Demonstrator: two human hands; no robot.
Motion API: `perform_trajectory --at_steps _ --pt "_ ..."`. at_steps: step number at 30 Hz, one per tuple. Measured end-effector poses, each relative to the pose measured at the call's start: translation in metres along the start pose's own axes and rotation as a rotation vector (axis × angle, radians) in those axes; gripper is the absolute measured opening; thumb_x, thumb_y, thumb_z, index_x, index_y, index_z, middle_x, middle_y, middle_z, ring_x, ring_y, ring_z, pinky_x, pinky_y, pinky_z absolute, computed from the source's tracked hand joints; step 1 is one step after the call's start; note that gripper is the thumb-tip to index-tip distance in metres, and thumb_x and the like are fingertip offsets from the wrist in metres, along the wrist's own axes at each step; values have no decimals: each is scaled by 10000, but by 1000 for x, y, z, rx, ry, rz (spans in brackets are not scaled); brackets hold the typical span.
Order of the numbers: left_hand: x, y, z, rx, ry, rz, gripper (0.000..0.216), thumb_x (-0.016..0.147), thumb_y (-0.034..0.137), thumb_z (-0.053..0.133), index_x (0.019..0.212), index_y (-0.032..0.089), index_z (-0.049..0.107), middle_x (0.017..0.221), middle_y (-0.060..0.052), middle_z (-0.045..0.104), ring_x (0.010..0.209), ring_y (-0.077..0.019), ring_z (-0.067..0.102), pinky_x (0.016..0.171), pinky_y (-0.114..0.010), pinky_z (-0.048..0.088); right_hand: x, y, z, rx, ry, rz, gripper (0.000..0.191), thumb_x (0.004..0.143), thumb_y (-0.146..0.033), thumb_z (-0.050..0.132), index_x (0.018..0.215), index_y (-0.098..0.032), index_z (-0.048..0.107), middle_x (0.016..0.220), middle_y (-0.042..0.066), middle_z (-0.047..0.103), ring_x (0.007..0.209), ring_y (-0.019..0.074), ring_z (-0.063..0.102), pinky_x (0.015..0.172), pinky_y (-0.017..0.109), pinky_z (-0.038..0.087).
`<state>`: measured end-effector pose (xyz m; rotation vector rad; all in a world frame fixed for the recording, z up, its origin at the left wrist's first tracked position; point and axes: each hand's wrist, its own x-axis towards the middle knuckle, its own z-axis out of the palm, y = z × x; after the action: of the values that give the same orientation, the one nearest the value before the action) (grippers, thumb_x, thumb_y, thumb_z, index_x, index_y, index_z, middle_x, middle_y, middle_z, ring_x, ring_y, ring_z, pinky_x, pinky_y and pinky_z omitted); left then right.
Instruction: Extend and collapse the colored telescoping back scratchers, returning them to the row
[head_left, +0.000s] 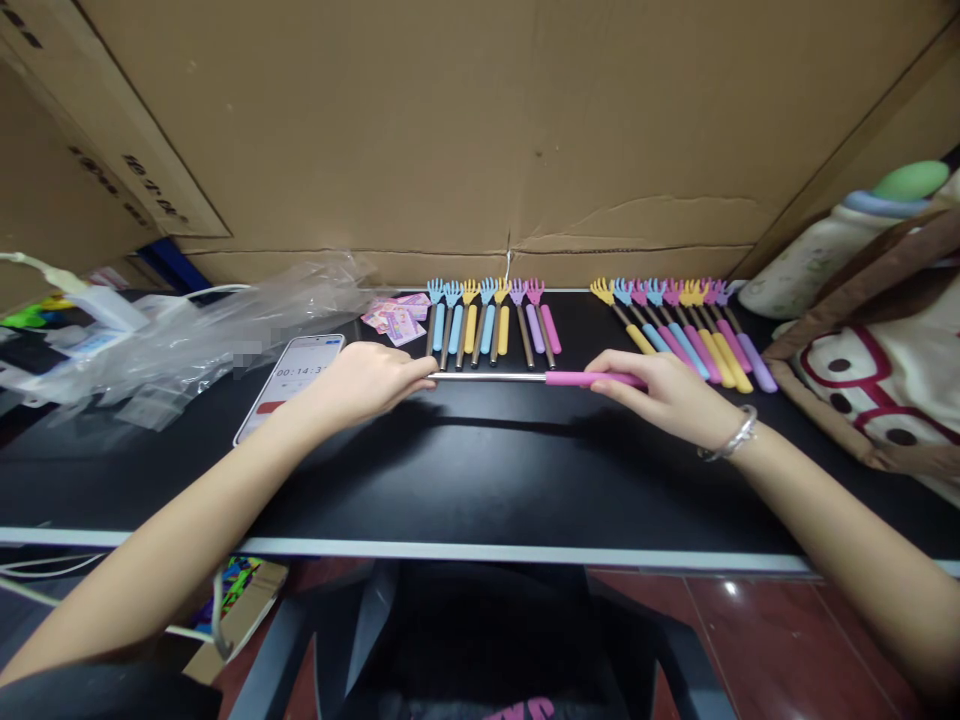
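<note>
Black desk (pixel 480 480) carrying everything. Phone (pixel 285 385) lying flat, showing a timer. Clear plastic bag (pixel 247 325) crumpling left of and behind phone. Right of phone: cards (pixel 401 320) piling up, then claw-headed rods (pixel 480 335) lying beside loose handles (pixel 488 330), then back scratchers (pixel 688 350) lining up, cloth bag (pixel 881 385) resting farthest right.

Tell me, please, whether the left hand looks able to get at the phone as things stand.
Probably not without letting go: the left hand is gripping the metal rod, though the phone lies close by, partly hidden by the forearm.
</note>
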<state>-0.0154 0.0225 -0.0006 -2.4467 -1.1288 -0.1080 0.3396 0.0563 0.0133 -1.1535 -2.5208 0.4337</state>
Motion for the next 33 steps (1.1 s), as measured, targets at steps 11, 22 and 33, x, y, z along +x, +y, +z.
perform_trajectory --at_steps 11,22,33 --pt "0 4 -8 -5 -144 -28 414 1039 451 280 923 213 598 605 -13 654 535 -171 602 505 -260 240 -2 1 -2 -150 125 -121 375 925 -545 485 875 -221 667 637 2 659 515 125 526 546 255 342" --pt "2 5 -7 -41 -173 -34 415 1044 439 254 912 215 577 603 -14 642 535 -181 599 515 -264 234 -2 5 1 -266 199 -230 350 941 -511 488 899 -208 658 648 2 670 524 123 566 526 233 351" --pt "2 4 -9 1 -137 -74 411 1032 437 297 855 214 594 575 -15 630 496 -179 553 509 -271 186 -2 10 -5 -232 119 -102 351 913 -524 496 966 -220 662 650 -2 646 541 138 546 539 245 322"
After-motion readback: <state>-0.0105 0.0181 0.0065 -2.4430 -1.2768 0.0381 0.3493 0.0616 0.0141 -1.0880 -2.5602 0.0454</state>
